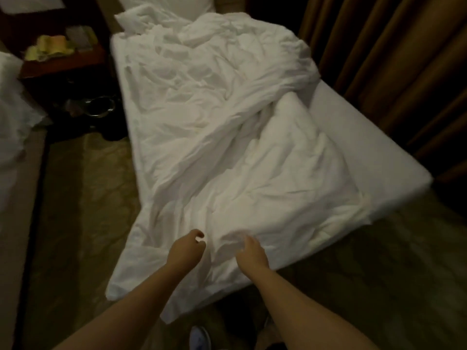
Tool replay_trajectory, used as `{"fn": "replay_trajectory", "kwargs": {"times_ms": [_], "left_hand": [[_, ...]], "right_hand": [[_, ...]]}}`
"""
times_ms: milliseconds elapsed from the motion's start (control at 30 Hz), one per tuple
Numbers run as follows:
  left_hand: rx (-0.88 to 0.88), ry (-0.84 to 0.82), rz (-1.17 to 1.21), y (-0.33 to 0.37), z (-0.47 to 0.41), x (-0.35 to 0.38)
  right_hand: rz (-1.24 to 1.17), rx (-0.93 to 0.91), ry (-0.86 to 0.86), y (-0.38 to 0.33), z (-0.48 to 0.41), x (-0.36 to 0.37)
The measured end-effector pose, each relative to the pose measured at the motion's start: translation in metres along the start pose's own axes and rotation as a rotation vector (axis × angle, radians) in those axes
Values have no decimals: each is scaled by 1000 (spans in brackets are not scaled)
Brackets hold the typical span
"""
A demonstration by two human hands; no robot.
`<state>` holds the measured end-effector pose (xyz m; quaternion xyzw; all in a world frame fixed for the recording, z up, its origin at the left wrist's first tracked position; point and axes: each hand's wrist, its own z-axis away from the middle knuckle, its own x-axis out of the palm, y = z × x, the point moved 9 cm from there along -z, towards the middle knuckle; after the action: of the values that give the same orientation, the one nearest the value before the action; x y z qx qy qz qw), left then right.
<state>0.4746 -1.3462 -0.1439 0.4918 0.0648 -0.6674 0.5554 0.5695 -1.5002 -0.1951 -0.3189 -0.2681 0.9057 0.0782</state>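
Observation:
A crumpled white duvet (227, 137) lies across a single bed with a white mattress (353, 137); its near corner hangs over the foot of the bed. Both my bare forearms reach in from below. My left hand (188, 250) hovers over the duvet's near edge with loosely curled fingers, thumb and forefinger apart, nothing between them. My right hand (252, 253) is on a raised fold of the duvet; its fingertips are hidden in blurred cloth, so a grip is unclear. A white pillow (166, 3) lies at the head.
Brown curtains (394, 59) hang close along the bed's right side. A dark bedside table (63, 61) with yellow-green items stands at the left, a round metal bin (101, 106) beneath it. Another white bed (12, 127) lines the left edge. Patterned carpet (83, 210) runs between them.

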Motion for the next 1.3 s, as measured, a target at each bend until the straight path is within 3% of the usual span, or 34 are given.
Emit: {"fn": "replay_trajectory", "kwargs": {"times_ms": [300,533,700,900,1067,1167,1300], "left_hand": [[393,-180,-154,168,13,108],[476,-222,-366,280,-13,190],[498,-205,-376,357,-19,242],[471,-185,-377,391,-47,272],[420,-255,-479,395,-80,293],[423,-173,-341,408,-96,265],[614,-80,-159,453,-108,190]], "right_hand": [[-290,237,264,119,8,-112],[-547,361,352,225,-30,-201],[-570,303,386,275,-66,-263],[-471,232,251,282,-123,-295],[-561,217,128,261,-147,-293],[-670,24,134,222,-144,-312],[-773,-77,201,190,-149,-353]]}}
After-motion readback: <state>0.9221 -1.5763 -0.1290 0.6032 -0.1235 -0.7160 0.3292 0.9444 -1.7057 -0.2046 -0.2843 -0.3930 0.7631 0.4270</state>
